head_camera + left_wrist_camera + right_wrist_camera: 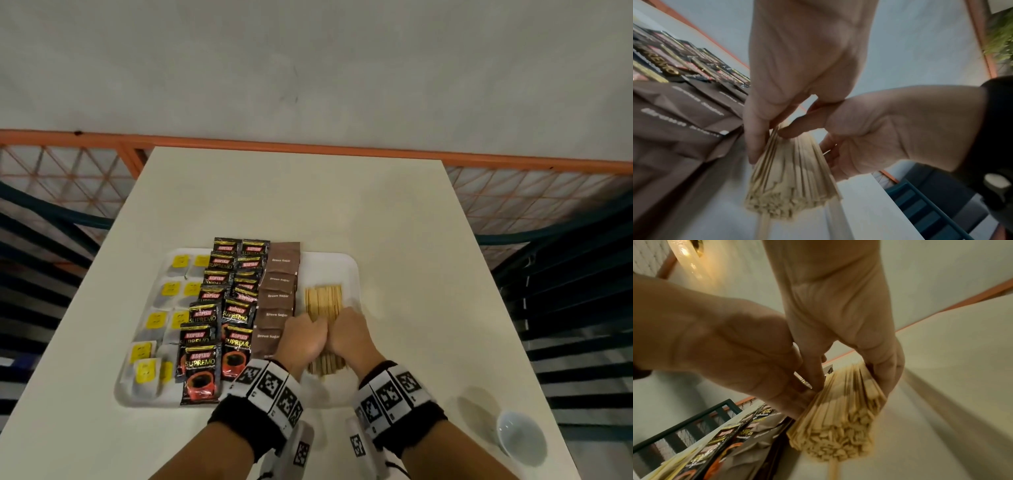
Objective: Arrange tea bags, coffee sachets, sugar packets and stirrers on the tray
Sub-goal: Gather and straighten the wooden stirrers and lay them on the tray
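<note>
A white tray holds tea bags with yellow tags at the left. Beside them lie two columns of black coffee sachets, then a column of brown sugar packets. A bundle of wooden stirrers is at the tray's right side. My left hand and right hand sit side by side on the bundle's middle, fingers curled round it. In the wrist views the stirrers fan out from both grips, beside the sugar packets. A loose stirrer lies on the tray beneath the bundle.
A small white cup stands near the table's front right corner. The white table stretches beyond the tray to its far edge. An orange rail with mesh runs behind, and dark slatted chairs flank both sides.
</note>
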`<state>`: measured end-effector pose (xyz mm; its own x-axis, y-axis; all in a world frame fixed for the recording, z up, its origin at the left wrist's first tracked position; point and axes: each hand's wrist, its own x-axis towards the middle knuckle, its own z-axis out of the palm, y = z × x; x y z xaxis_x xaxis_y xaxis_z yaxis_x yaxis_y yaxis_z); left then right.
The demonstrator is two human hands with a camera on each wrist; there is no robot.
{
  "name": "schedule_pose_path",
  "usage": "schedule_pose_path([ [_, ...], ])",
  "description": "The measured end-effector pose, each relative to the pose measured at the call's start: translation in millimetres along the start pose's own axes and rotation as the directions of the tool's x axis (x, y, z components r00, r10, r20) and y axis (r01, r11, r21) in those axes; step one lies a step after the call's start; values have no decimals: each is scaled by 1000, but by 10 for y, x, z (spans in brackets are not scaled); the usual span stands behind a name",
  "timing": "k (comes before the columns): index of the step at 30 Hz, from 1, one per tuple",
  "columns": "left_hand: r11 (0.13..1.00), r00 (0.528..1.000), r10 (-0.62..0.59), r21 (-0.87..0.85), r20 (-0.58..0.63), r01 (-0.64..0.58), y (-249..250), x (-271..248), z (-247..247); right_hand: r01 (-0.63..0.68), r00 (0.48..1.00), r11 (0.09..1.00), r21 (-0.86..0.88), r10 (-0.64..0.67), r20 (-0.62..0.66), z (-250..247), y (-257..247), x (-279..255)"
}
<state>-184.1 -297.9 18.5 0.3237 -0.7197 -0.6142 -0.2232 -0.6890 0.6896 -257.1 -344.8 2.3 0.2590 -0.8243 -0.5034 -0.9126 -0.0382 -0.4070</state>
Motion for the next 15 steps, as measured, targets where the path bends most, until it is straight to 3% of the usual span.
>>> schedule_pose_path([
  [3,997,1000,26,74,-18,-25,-3,-13,14,-92,996,996,7,92,17,14,45,-4],
  [6,983,998,54,178,-24,-48,-21,-36,26,-96,995,995,12,96,7,8,114,-67],
  [9,965,996,89,249,-27,-79,-72,-51,36,-89,995,988,128,95,-39,18,164,-165],
  [15,939,983,182,298,-9,-172,-196,-135,44,59,992,974,220,-33,-119,61,289,-308],
])
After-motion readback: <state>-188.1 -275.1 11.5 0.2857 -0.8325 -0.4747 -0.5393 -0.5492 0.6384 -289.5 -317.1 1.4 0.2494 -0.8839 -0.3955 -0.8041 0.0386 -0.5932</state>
